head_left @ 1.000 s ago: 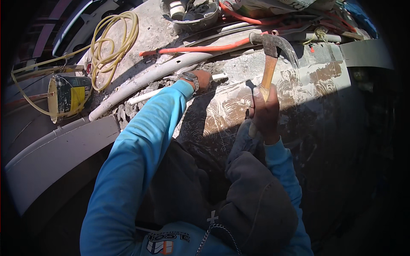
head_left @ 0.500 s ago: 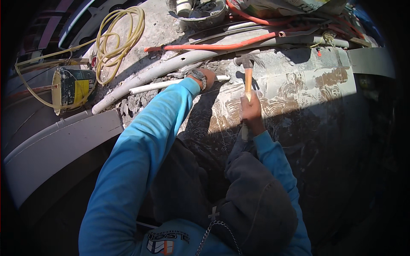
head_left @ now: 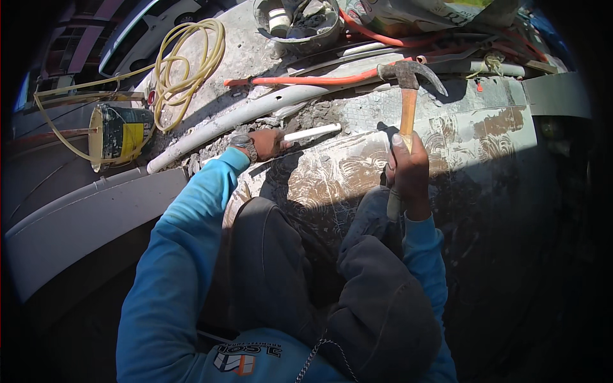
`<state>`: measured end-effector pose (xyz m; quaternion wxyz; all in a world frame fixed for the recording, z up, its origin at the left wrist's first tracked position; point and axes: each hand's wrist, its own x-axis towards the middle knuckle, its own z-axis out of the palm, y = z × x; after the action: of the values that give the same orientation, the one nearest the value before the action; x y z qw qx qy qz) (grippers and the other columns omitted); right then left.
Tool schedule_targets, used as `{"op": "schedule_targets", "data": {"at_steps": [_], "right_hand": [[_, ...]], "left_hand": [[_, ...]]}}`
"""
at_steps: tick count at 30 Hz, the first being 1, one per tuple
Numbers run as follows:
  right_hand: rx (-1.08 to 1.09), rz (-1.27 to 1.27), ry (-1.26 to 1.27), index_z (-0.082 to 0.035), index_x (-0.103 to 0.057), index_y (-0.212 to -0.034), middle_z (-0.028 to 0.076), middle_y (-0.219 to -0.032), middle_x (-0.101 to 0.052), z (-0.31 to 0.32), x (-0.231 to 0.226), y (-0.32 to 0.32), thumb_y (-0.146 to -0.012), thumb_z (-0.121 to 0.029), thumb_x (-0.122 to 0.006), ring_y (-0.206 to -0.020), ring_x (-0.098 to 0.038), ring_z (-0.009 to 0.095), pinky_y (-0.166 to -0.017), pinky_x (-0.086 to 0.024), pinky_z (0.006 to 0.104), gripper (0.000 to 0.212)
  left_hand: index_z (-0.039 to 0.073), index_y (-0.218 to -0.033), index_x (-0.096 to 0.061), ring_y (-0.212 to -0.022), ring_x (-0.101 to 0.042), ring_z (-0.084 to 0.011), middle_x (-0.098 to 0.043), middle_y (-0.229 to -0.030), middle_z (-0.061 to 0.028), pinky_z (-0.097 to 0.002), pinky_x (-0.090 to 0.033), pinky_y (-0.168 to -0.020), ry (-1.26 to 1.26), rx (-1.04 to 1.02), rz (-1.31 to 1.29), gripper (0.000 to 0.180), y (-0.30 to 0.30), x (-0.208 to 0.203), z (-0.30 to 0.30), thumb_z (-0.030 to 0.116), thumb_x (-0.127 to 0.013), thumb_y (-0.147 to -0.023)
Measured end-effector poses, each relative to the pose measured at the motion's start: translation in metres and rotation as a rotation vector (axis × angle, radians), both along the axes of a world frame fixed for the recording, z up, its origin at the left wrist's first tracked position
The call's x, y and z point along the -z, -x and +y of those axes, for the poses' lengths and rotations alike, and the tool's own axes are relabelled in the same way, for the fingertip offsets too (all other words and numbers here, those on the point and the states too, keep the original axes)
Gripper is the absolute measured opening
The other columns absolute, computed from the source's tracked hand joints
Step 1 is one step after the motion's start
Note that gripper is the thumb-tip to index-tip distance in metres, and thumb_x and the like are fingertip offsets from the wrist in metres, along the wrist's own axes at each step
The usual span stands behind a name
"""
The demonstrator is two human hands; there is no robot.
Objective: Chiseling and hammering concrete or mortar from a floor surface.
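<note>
My left hand (head_left: 267, 143), with a watch at its wrist, is closed around one end of a slim white rod (head_left: 313, 132). The rod lies nearly level, its free end pointing right over broken mortar (head_left: 316, 115). In my right hand (head_left: 408, 166) is a claw hammer (head_left: 407, 105) with a wooden handle, held upright. Its metal head is raised above the edge of the tiled surface, apart from the rod. Swirled white and brown adhesive marks cover the slab (head_left: 357, 166) in front of my knees.
A thick grey-white pipe (head_left: 236, 127) and an orange hose (head_left: 306, 80) run across behind my hands. At left are a coiled yellowish hose (head_left: 191, 70) and a dark bucket (head_left: 124, 134). A rubble-filled tub (head_left: 306, 43) stands at the back, beside a sack (head_left: 408, 19).
My left hand has drawn back to the left and nearer me, with the rod. The hammer has been lifted and shifted right in my right hand.
</note>
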<state>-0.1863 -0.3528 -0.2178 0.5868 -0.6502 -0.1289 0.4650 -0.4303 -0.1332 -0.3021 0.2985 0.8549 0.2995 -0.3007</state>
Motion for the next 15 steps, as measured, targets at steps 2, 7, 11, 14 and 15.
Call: {"op": "schedule_targets", "data": {"at_steps": [2,7,11,14,15], "right_hand": [[0.053,-0.044,0.108,-0.005,-0.046,-0.09,-0.001,-0.056,-0.041,-0.002,-0.012,0.001,-0.095,-0.023,-0.049,-0.04,-0.039,0.007,-0.036,-0.031,0.0234,0.018],[0.144,-0.105,-0.199,-0.005,-0.044,-0.09,-0.001,-0.055,-0.04,-0.013,-0.034,-0.011,-0.096,-0.022,-0.046,-0.038,-0.037,0.007,-0.034,-0.032,0.0227,0.019],[0.216,-0.009,-0.32,-0.005,-0.042,-0.089,-0.001,-0.057,-0.04,-0.014,-0.007,0.002,-0.096,-0.021,-0.047,-0.04,-0.038,0.007,-0.034,-0.033,0.0233,0.018],[0.02,0.113,-0.044,-0.004,-0.046,-0.094,0.0,-0.059,-0.041,-0.003,0.05,0.038,-0.095,-0.023,-0.051,-0.042,-0.04,0.008,-0.035,-0.034,0.0244,0.019],[-0.095,0.186,0.095,-0.004,-0.047,-0.096,0.0,-0.06,-0.042,0.001,0.067,0.045,-0.095,-0.023,-0.052,-0.043,-0.041,0.008,-0.036,-0.034,0.0249,0.02]], "left_hand": [[0.014,-0.106,-0.066,-0.086,-0.064,-0.0356,-0.066,-0.092,-0.0194,-0.046,-0.049,-0.076,-0.081,0.227,0.014,0.029,-0.034,-0.012,0.007,0.035,-0.054,-0.089],[0.019,-0.101,-0.068,-0.084,-0.066,-0.032,-0.068,-0.089,-0.0122,-0.0448,-0.051,-0.075,-0.178,0.19,0.093,0.022,-0.055,-0.048,-0.002,0.027,-0.054,-0.087],[0.021,-0.103,-0.068,-0.084,-0.066,-0.0321,-0.069,-0.089,-0.0118,-0.0448,-0.051,-0.075,-0.146,0.203,0.133,0.023,-0.053,-0.049,-0.002,0.03,-0.053,-0.087],[0.015,-0.101,-0.068,-0.083,-0.066,-0.0326,-0.069,-0.087,-0.0129,-0.0448,-0.051,-0.074,-0.136,0.175,0.151,0.027,-0.057,-0.042,0.003,0.033,-0.054,-0.087],[0.012,-0.101,-0.068,-0.083,-0.066,-0.0325,-0.068,-0.087,-0.0143,-0.0445,-0.051,-0.074,-0.168,0.179,0.21,0.029,-0.058,-0.041,0.005,0.034,-0.054,-0.087]]}}
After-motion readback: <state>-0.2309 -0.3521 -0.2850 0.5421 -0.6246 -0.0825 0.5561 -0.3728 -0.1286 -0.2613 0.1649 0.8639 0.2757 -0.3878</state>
